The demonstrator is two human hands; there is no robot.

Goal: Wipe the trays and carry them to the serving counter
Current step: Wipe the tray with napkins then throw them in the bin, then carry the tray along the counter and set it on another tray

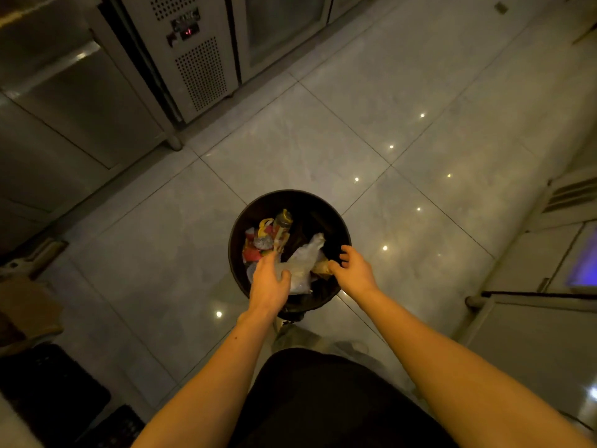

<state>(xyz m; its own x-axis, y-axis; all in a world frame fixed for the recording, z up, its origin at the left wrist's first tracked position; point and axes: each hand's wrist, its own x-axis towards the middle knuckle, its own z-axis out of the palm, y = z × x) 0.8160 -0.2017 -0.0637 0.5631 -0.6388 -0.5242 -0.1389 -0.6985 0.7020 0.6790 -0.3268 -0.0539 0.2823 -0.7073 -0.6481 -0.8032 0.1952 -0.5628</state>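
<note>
Both my hands hang over the open mouth of the round black bin (336, 218) on the tiled floor (323, 140). My left hand (269, 282) is palm-down above the near-left rim, fingers loosely spread and gripping nothing that I can see. My right hand (352, 270) hovers just inside the near-right rim, fingers curled but apart, also empty as far as I can tell. Right between my two thumbs lies a crumpled clear plastic bag (303, 261); beyond my left fingertips sit colourful wrappers (255, 244) and a bottle (281, 223).

The trays I am meant to wipe are nowhere in sight, and neither is any cloth, so I judge I am only dumping waste here, with the wiping not begun.

What worries me: my fingers are very close to the rubbish, and a brush against it would dirty hands that must next touch serving trays. If anything drops off my fingers at the rim, it could land on the glossy floor beside the bin, near my feet, and make a slip hazard. The steel cabinets (200, 53) lie well beyond my reach, so no knock there.
</note>
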